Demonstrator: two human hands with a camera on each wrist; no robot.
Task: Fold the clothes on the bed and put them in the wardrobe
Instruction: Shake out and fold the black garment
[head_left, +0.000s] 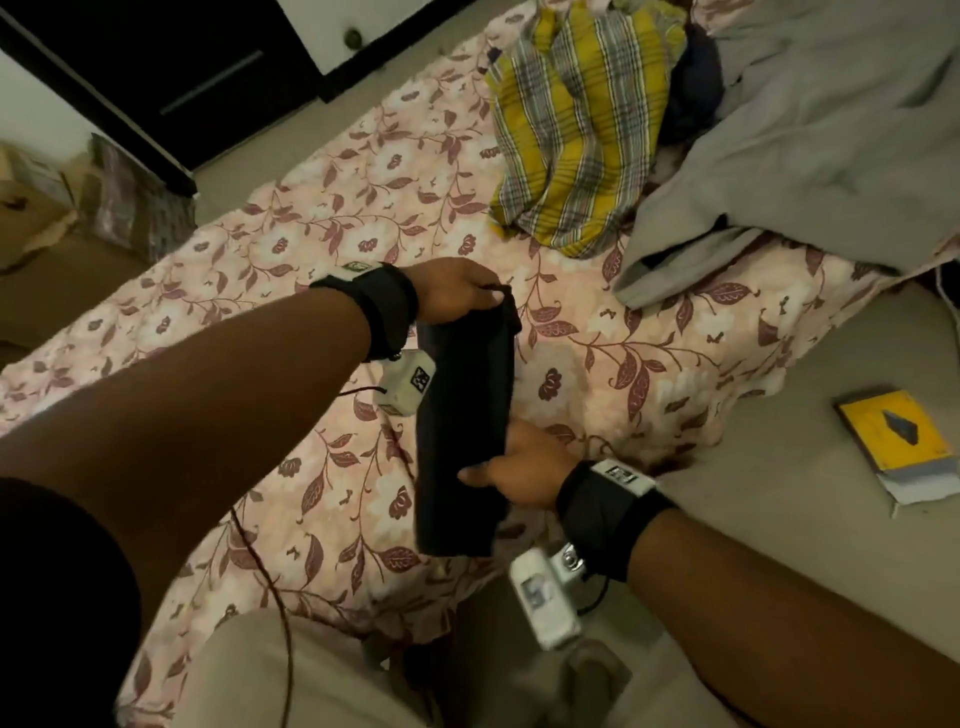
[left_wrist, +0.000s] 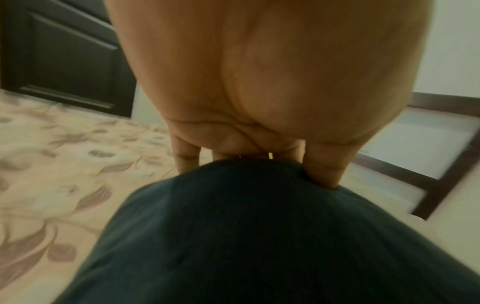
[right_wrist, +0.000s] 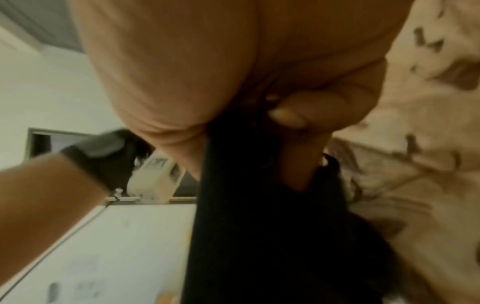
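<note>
Left hand up at the far end, right hand at the near end, and between them a dark folded garment, lifted over the floral bedsheet. The left hand pinches the top edge, thumb pressed onto the cloth, and the left wrist view shows fingers hooked over the fabric's rim. The right hand grips lower down, thumb across the front of the cloth, and the right wrist view shows a finger tucked into the dark folds. The garment hangs long and narrow, its lower end dangling past the right hand near the bed's edge. Further back on the sheet lies a yellow checked cloth, crumpled, and just beside it to the right a grey garment spreads in a loose heap. A dark wardrobe door stands beyond the bed, top left. On the floor to the right sits a yellow booklet.
</note>
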